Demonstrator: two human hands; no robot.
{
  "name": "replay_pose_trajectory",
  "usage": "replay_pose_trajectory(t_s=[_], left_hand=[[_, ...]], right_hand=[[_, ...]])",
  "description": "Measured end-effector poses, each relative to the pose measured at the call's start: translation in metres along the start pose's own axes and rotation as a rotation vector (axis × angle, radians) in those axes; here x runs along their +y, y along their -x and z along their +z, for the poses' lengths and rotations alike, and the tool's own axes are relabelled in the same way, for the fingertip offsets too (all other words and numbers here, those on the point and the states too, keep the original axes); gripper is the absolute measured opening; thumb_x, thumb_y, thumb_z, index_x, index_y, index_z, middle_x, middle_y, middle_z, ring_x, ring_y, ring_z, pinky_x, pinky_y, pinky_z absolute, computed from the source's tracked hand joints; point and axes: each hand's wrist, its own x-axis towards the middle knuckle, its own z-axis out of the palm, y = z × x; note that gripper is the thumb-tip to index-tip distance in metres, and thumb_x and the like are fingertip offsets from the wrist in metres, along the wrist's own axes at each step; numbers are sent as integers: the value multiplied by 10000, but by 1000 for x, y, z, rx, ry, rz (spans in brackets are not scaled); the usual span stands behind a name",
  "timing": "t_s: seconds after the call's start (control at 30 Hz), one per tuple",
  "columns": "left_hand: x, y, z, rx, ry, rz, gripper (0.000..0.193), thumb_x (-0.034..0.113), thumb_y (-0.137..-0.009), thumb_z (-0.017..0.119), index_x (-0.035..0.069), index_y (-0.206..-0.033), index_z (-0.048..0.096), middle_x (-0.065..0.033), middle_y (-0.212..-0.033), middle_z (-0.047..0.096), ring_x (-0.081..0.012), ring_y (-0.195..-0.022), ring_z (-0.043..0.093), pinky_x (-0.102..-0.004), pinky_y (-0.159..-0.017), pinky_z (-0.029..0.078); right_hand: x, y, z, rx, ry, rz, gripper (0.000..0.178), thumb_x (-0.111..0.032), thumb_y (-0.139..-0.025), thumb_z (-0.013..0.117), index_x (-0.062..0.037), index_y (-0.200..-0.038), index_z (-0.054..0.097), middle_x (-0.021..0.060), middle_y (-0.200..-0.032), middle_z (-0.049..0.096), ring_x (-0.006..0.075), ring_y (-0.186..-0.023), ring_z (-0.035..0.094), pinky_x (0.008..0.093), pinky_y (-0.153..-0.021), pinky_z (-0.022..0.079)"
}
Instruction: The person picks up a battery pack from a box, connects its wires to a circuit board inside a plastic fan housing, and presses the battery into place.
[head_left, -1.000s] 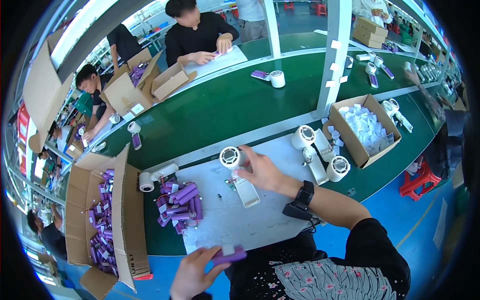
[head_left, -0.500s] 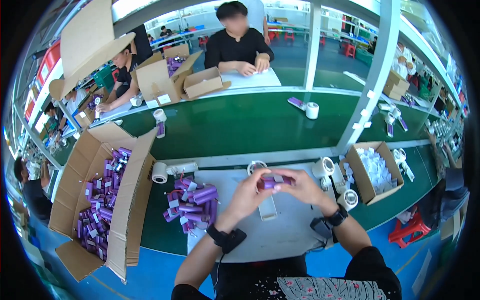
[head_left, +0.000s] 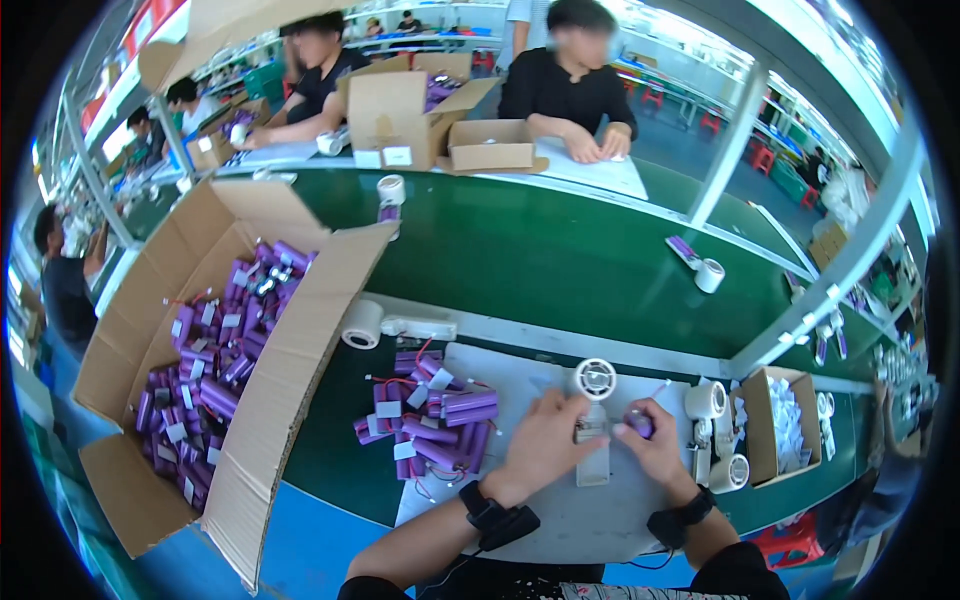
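Note:
A white handheld fan [head_left: 594,470] lies on the grey work mat [head_left: 560,525], its round head pointing away from me and its handle towards me. My left hand [head_left: 545,447] closes on the upper part of the handle from the left, fingers partly covering it. Just right of the fan, my right hand [head_left: 658,450] grips a purple battery pack [head_left: 640,424]; a thin lead with a small plug sticks up above it. A loose heap of purple battery packs [head_left: 440,410] with white labels and red wires is left of my left hand.
At the left stands a large open carton [head_left: 300,385] of purple packs. More white fan parts [head_left: 706,402] and a small box [head_left: 762,430] of white paper pieces sit at the right. Beyond runs a green belt [head_left: 520,240], with co-workers across it and a metal post [head_left: 850,265].
Both hands were raised together around the battery pack. They have come apart: the right keeps the pack, the left has moved down onto the fan. The whole view has shifted.

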Motion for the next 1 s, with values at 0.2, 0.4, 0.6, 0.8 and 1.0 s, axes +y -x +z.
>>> replay_pose_trajectory(t_s=[0.2,0.4,0.6,0.8,1.0], left_hand=[[-13,9,6,-87,-3,49,286,219,-737,728,94,-919,544,-113,-909,602,-336,-848,588,-440,-806,463],[-23,-1,20,-84,169,50,185,154,-732,710,67,-806,564,-128,-791,611,-337,-799,591,-447,-767,452],[-27,-9,25,-159,308,119,156,88,-739,691,37,-825,571,-138,-817,619,-347,-834,587,-448,-769,446],[-29,-6,25,-125,330,252,177,20,-748,666,27,-895,567,-129,-833,623,-345,-817,596,-424,-732,465],[-22,-11,9,-255,490,65,260,-26,-728,655,27,-959,550,-119,-795,614,-298,-745,599,-374,-677,476]], right_hand=[[10,-2,5,0,-95,99,193,-63,-758,733,-31,-847,565,33,-774,539,114,-682,479,252,-639,423],[0,-4,12,-49,159,-208,250,42,-663,714,-28,-805,521,92,-814,558,200,-703,529,313,-650,435],[-7,-3,16,-10,207,-320,275,72,-641,714,-19,-806,513,107,-825,562,244,-734,548,326,-659,443],[-3,3,23,56,294,-393,267,79,-646,713,-16,-823,537,131,-845,586,301,-761,568,360,-672,463],[-5,4,25,43,274,-402,263,79,-654,710,-20,-839,552,127,-822,597,314,-763,586,372,-668,473]])
